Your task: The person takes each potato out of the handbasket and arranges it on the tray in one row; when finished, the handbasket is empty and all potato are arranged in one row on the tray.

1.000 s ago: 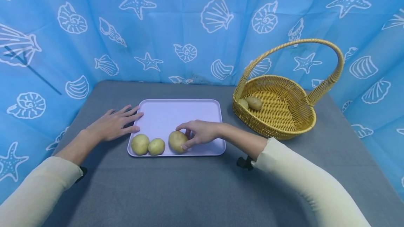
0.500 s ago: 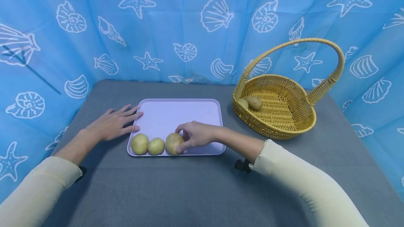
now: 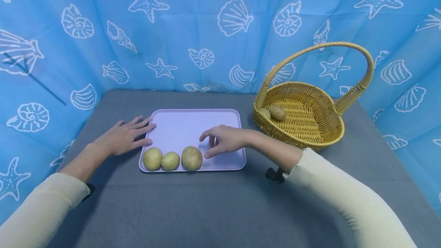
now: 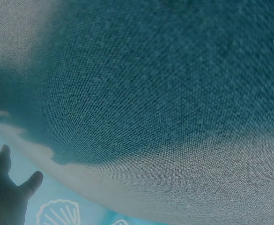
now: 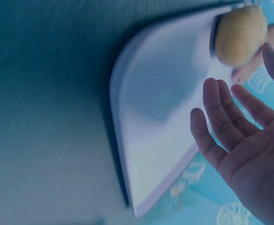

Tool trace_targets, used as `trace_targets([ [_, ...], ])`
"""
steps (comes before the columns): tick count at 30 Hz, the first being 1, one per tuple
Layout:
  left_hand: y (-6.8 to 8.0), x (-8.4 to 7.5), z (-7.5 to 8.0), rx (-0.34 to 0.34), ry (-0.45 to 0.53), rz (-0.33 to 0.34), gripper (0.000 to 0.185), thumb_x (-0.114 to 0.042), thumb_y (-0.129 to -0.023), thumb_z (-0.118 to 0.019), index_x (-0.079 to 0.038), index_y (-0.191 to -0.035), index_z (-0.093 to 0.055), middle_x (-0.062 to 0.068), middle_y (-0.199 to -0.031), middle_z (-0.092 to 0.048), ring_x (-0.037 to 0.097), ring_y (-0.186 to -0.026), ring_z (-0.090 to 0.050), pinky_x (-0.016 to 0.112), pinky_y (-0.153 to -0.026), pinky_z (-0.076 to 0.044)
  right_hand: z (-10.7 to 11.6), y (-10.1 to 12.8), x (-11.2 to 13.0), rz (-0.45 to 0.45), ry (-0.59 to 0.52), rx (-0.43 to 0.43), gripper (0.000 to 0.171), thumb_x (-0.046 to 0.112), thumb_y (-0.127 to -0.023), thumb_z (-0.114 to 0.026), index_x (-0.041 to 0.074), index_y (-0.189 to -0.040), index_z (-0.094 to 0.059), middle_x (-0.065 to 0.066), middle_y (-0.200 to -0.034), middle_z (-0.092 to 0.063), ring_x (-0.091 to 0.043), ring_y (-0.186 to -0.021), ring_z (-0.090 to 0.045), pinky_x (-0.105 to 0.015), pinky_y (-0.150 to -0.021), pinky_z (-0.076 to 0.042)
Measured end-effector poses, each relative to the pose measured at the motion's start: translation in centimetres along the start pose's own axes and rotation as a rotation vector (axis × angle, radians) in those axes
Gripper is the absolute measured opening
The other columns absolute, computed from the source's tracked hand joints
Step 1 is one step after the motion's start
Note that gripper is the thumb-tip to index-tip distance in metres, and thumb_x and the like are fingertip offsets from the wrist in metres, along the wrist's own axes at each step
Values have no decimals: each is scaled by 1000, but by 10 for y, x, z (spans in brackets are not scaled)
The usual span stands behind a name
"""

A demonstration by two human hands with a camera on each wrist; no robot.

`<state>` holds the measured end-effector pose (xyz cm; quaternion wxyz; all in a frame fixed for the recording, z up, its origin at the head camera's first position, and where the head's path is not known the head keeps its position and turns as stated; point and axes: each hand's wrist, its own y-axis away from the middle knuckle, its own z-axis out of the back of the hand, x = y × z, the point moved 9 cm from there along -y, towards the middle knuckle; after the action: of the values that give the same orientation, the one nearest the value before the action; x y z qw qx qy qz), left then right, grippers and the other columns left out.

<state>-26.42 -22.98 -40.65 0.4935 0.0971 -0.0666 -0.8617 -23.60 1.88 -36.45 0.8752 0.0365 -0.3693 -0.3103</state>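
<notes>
**Third potato released on the tray**

At the left, the left hand [image 3: 122,137] is laid flat on the grey cloth-covered tabletop [image 3: 213,206], its fingers straight and spread, the fingertips touching the left rim of the pale lilac rectangular plastic tray [image 3: 193,125]. Nothing is held by it; in the left wrist view only a dark part of the hand [image 4: 3,197] and the grey cloth are shown.

Along the near edge of the tray three yellowish-brown potatoes are lined up: a round left potato [image 3: 152,159], a smaller middle potato [image 3: 170,161] touching it, and a larger right potato [image 3: 191,158] set just beside the middle one.

A second ago the right potato was pinched between the thumb and fingers of the right hand [image 3: 224,141]. That grip has since been let go: the hand is now lifted clear and drawn a little to the right, its fingers loosely relaxed, with nothing held. In the right wrist view the open palm [image 5: 249,154] is seen apart from the potato [image 5: 240,33]. The placement of this potato can therefore be judged complete.

Further right, a yellow woven wicker basket with an arched handle [image 3: 310,125] is stood on the tabletop, well apart from the tray, with two small potatoes [image 3: 273,113] lying inside against its left wall.
</notes>
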Motion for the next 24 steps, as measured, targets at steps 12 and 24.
trace_targets([
  [12, -1, -1, 1, 6, 1, -3, 73, -61, -101, -40, -15, -157, -31, 14, -164, -22, 45, -149, -14, 75, -110, -15, 74, 72, -30, -92, -9, -118, 56, 27, -91, -74, 3, -138, -55, -6, -99, -68, -23, -93, -67, -36, -81, -55],
  [24, 2, -2, 2, 3, 9, -5, 73, -59, -101, -41, -15, -157, -30, 15, -164, -22, 46, -148, -14, 75, -110, -14, 121, 138, -68, -209, -76, -118, 56, 21, -91, -74, 0, -139, -53, -11, -113, -67, -25, -107, -66, -39, -93, -53],
])
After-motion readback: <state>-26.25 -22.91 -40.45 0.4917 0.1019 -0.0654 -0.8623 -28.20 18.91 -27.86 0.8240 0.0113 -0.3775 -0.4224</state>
